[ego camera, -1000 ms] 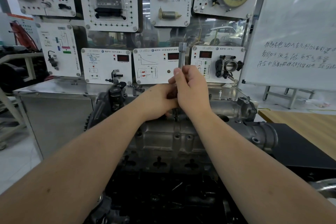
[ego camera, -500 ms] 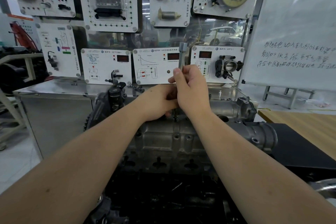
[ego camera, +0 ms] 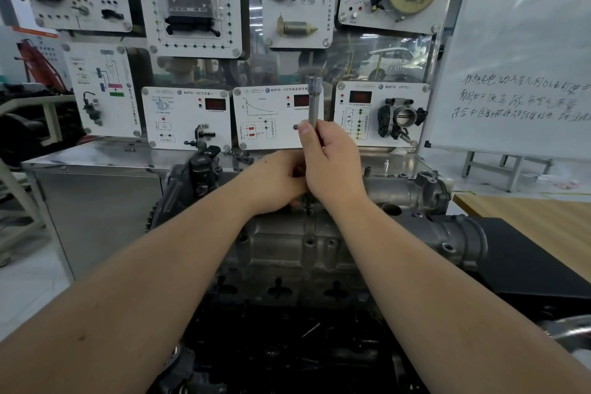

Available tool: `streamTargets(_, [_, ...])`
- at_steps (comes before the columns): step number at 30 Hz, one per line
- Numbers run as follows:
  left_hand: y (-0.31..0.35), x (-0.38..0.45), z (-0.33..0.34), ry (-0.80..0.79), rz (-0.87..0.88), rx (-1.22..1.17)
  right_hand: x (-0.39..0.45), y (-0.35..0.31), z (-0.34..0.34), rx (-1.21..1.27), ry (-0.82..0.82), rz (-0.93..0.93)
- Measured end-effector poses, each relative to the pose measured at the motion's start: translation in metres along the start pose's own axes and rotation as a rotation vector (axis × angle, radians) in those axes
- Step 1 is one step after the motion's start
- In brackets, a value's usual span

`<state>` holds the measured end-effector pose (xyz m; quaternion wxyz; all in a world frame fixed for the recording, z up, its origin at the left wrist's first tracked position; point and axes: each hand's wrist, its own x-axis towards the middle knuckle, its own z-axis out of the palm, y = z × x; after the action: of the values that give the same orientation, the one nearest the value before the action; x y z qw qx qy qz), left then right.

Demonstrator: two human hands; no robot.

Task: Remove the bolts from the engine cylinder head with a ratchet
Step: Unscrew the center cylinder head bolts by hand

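Steel ratchet [ego camera: 313, 102] upright in right hand [ego camera: 332, 166], above cylinder head [ego camera: 287, 243].

Whiteboard [ego camera: 518, 51] is showing handwritten Chinese lines, not clearly legible; white display panels [ego camera: 273, 118] are carrying VW logos and tiny unreadable captions.

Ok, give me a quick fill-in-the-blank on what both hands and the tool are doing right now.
1. The right hand grips the ratchet's ____.
2. The ratchet stands nearly ____.
3. The left hand sits low at the tool's base, on top of the engine cylinder ____.
4. The whiteboard stands to the person's ____.

Missing: handle; upright; head; right
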<state>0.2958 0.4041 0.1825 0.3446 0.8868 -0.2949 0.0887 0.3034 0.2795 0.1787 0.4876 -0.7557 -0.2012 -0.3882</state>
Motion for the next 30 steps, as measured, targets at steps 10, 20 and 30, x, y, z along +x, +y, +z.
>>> streamTargets(10, [0.0007, -0.0005, -0.0008, 0.025, -0.004, 0.025, -0.0004, 0.0015, 0.0, 0.108, -0.039, 0.065])
streamTargets(20, [0.0004, -0.0017, -0.0015, 0.01, 0.008, -0.031, 0.0028, 0.0078, 0.0025, 0.089, -0.036, 0.114])
streamTargets(30, [0.0005, -0.0006, -0.0011, 0.027, -0.007, -0.008, 0.0016, 0.007, 0.0008, 0.117, 0.014, 0.093])
